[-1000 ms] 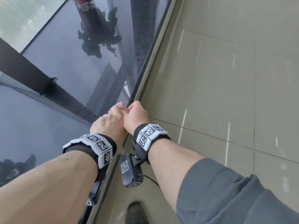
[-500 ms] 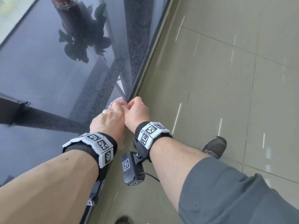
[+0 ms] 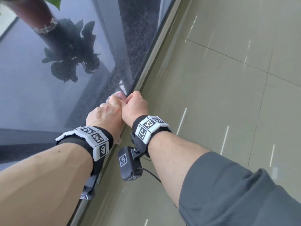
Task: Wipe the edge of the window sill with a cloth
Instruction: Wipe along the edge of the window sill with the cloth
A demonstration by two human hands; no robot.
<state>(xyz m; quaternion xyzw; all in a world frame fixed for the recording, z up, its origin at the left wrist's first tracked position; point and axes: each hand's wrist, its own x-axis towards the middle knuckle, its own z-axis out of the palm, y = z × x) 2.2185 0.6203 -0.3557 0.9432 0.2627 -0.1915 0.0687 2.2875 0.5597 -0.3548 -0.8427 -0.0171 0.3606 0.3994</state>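
1. Pink-and-white crumpled cloth (image 3: 117,95) sits farther along the polished dark granite window sill (image 3: 114,75) edge than before.
2. Left hand (image 3: 105,115) and right hand (image 3: 134,106) clench it together.
3. Glossy beige floor tiles (image 3: 228,95) lie below.

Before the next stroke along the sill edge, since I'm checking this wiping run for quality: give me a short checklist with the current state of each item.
1. Cloth on the window sill edge: ok, bunched right at the edge.
2. Left hand gripping the cloth: ok, fingers closed over it.
3. Right hand gripping too: ok, fist closed beside the left, touching it.
4. Edge ahead free of objects: ok, nothing lies on it.
5. Plant pot clear of the path: ok, it stands back from the edge.
6. Cloth clean enough: cannot tell, mostly hidden.
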